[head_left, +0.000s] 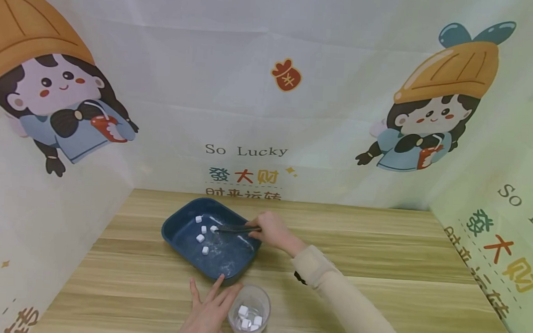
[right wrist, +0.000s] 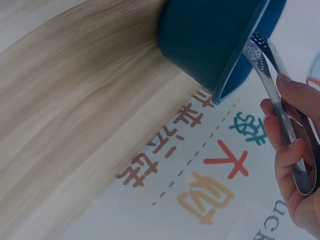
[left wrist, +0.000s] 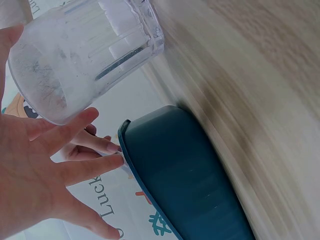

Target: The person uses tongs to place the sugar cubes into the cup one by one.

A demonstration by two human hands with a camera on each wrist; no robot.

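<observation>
My right hand [head_left: 273, 231] holds metal tongs [right wrist: 280, 107] with perforated tips. In the head view the tongs reach over the near right rim of the dark blue basin [head_left: 232, 258], their tips right at a white cube [head_left: 214, 229]. Several more white cubes lie in the basin's left half. My left hand [head_left: 209, 314] steadies a clear tumbler [head_left: 264, 299] between thumb and forefinger, its other fingers spread straight toward the basin [left wrist: 175, 160]. Several white cubes [head_left: 243, 311] sit at the bottom of the tumbler. The basin wall hides part of the tong tips in the right wrist view.
The basin and tumbler stand close together on a wood-grain table [head_left: 379, 253]. A pale cloth backdrop [head_left: 176, 81] with cartoon figures and lettering closes off the back and both sides.
</observation>
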